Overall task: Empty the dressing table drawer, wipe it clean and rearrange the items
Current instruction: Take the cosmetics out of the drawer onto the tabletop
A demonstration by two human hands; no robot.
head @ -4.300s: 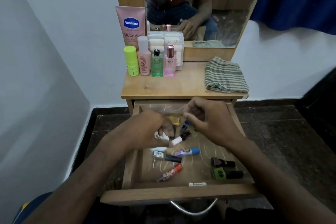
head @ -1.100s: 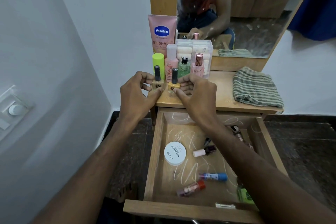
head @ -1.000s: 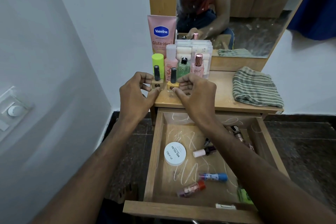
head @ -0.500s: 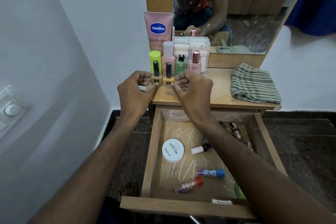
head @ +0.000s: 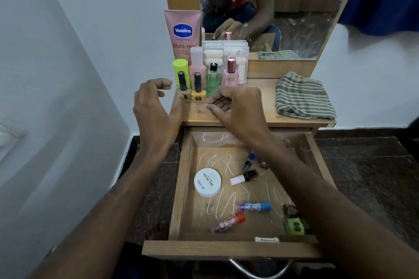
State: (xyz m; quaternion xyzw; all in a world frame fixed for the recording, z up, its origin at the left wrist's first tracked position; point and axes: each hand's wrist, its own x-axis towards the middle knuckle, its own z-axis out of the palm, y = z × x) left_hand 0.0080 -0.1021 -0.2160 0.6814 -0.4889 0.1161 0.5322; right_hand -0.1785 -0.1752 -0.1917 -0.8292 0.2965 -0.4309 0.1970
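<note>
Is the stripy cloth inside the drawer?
No, the striped cloth lies on the tabletop, above the open drawer.

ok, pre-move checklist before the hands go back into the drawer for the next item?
1. Left hand free, holding nothing: ok.
2. Right hand free, fingers loosely curled, holding nothing: ok.
3. Two nail polish bottles upright on the tabletop, clear of both hands: ok.
4. Drawer pulled open, contents reachable: ok.
5. Drawer emptied: not ok. White jar, blue-capped tube, orange-capped tube, green bottle and others remain.
6. Items under the right forearm: cannot tell, partly hidden.
</note>
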